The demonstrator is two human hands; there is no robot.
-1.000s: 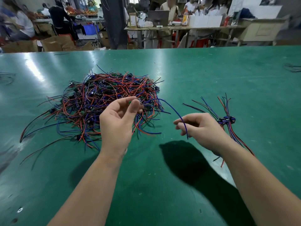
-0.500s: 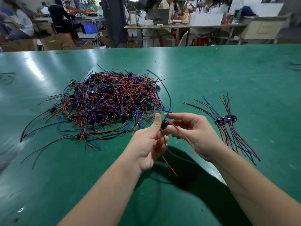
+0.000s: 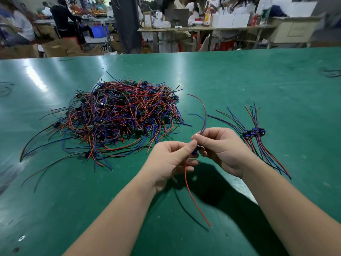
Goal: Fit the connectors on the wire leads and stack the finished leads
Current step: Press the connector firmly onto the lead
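Note:
A big tangled pile of red, blue and black wire leads (image 3: 118,119) lies on the green table (image 3: 239,85), left of centre. Both hands meet above the table in front of me. My left hand (image 3: 169,161) pinches a small dark connector (image 3: 196,150) with a red wire (image 3: 193,196) hanging down from it. My right hand (image 3: 223,148) pinches the same connector from the other side, and red and blue wires (image 3: 203,115) curve up from its fingers. A small stack of finished leads (image 3: 258,137) with blue connectors lies to the right.
A few stray wires lie at the far right edge (image 3: 330,72) and the far left edge (image 3: 5,87) of the table. Beyond the table are cardboard boxes (image 3: 57,47), other workbenches (image 3: 203,28) and several people.
My left hand left the pile with a lead and came to the middle, where my right hand met it. The wires now stick up from the right hand, and a red one hangs lower.

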